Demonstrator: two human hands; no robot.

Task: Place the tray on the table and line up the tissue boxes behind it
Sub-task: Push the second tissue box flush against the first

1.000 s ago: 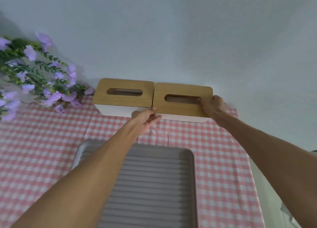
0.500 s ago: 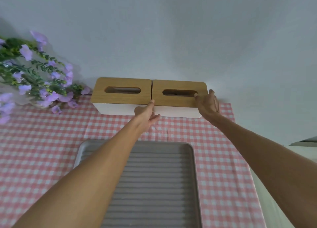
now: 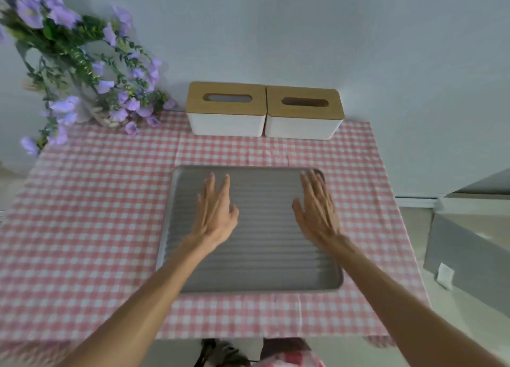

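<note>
A grey ribbed tray lies flat on the table with its pink checked cloth. Behind it, against the wall, two white tissue boxes with wooden lids stand side by side and touching: the left tissue box and the right tissue box. My left hand hovers over the tray's left half, fingers spread, holding nothing. My right hand hovers over the tray's right half near its far corner, also flat and empty.
A bunch of purple flowers with green leaves leans over the table's far left corner. A grey cabinet stands to the right of the table. The table's right edge is near the right tissue box.
Both hands have let go of the tissue boxes and drawn back toward me over the tray. The view has tilted down and now takes in the whole tray.
</note>
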